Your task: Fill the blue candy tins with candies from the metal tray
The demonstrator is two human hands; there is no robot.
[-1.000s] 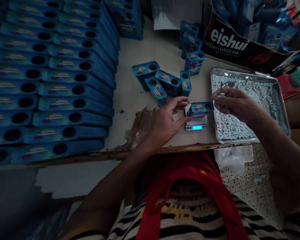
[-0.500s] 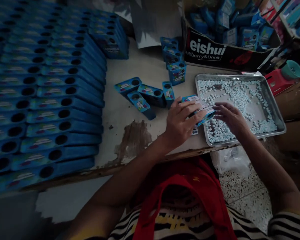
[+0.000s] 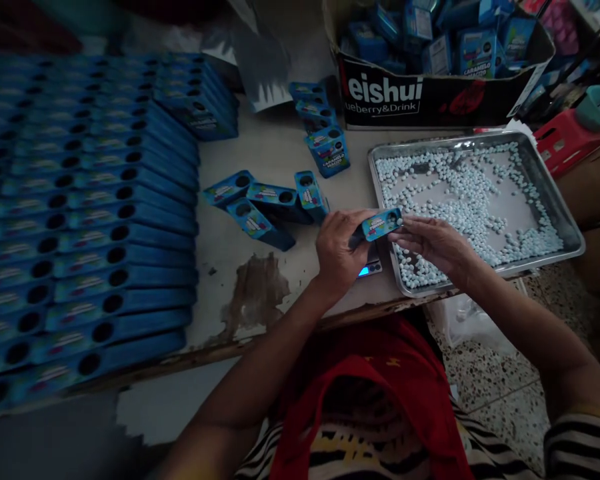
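My left hand is wrapped around a small blue candy box, held above the table beside the tray. The box's printed top, with a round hole at its right end, faces up. My right hand has its fingers pinched together at that hole, over the tray's left part. A small white candy shows at the fingertips. The metal tray holds many pale, round candies. Under my left hand, partly hidden, lies a small digital scale with a lit blue display.
Rows of blue boxes fill the table's left side. Several loose boxes stand mid-table, with more boxes behind. A black carton full of blue boxes stands at the back. A red kitchen scale with a green bowl sits far right.
The box in my left hand has turned so its holed top faces up. My right fingers have closed in at the hole. The scale's lit display has come into view. The camera view has shifted.
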